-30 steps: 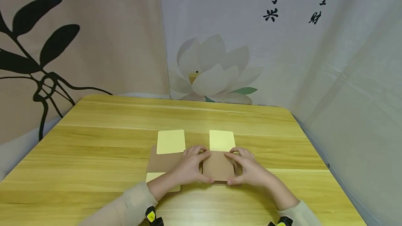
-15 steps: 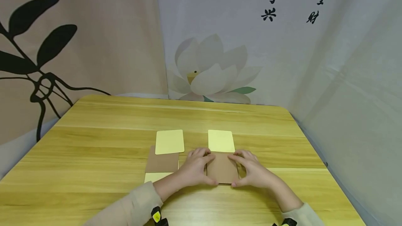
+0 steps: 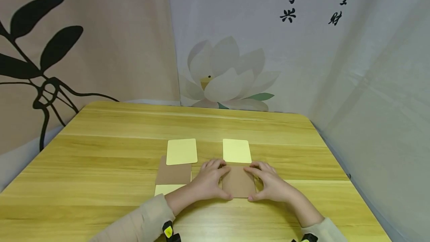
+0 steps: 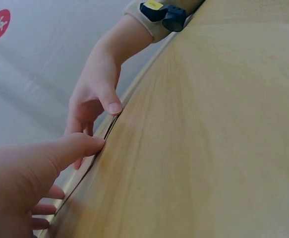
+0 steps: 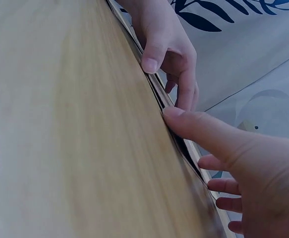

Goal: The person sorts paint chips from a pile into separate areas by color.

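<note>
A brown square card (image 3: 239, 183) lies close over the table, between both hands. My left hand (image 3: 212, 180) holds its left side, thumb at the near corner and fingers toward the far one. Mirroring this, my right hand (image 3: 268, 183) holds the right side. Just beyond the card's far edge is a pale yellow square card (image 3: 236, 151). In the left wrist view the brown card shows as a thin edge by the left thumb (image 4: 87, 145). The right wrist view shows a dark narrow gap under that edge, next to the right thumb (image 5: 199, 124).
Left of my left hand, another brown card (image 3: 173, 174) is partly covered by a yellow card (image 3: 181, 151). A further yellow card (image 3: 168, 189) lies nearer, partly hidden by my left forearm. The wooden table (image 3: 295, 148) ends at a printed curtain (image 3: 231, 18).
Both hands have shifted slightly right and nearer with the brown card, which now sits lower, nearer the tabletop. Most of that shift came in the first half second.
</note>
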Demonstrator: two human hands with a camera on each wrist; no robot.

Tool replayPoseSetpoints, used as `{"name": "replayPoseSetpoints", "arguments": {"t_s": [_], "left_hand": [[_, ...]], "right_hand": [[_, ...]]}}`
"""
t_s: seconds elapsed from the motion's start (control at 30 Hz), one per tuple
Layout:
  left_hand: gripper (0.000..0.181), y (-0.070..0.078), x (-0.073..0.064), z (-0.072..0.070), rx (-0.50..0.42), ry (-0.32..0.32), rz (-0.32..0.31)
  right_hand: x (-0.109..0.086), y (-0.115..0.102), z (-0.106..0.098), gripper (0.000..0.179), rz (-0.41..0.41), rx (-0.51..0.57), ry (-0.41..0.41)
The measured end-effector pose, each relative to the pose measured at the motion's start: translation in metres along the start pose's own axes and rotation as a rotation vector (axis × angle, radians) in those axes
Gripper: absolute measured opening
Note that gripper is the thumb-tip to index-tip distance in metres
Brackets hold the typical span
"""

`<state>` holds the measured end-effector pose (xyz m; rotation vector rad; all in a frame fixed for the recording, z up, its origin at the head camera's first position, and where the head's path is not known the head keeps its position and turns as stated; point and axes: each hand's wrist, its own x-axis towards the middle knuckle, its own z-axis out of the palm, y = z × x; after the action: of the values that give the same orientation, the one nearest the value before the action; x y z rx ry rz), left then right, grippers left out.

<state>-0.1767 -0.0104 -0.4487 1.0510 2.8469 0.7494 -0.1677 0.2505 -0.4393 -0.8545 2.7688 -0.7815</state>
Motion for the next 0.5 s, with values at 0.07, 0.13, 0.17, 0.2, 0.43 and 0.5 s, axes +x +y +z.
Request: {"name": "replayPoseSetpoints", "arguments": {"t_s": [0.07,0.13,0.17,0.2,0.43,0.5], "left_hand": [[0.086,0.0,-0.0001,-0.0001,0.0,-0.005,-0.001],[0.086,-0.0003,0.0,-0.0001,-0.003,-0.007,0.0],[0.086,-0.0005,-0.0002,-0.0002,-0.007,-0.007,0.002],[0.085,-0.0011,-0.0002,-0.0003,-0.012,-0.006,0.005],[0.084,-0.0062,-0.0002,-0.0047,-0.015,0.035,0.019],[0.087,-0.0074,-0.0006,-0.0077,-0.018,0.038,0.013]], "right_hand": [[0.0,-0.0004,-0.0001,0.09,-0.001,-0.001,-0.001],[0.0001,-0.0006,-0.0003,0.09,-0.001,-0.001,-0.001],[0.0001,-0.0006,-0.0003,0.09,-0.001,-0.002,0.0],[0.0002,-0.0006,-0.0004,0.09,-0.002,-0.001,0.0],[0.0038,-0.0032,-0.0003,0.088,-0.033,-0.024,0.036],[0.0059,-0.0054,-0.0002,0.087,-0.033,-0.029,0.047]]}}
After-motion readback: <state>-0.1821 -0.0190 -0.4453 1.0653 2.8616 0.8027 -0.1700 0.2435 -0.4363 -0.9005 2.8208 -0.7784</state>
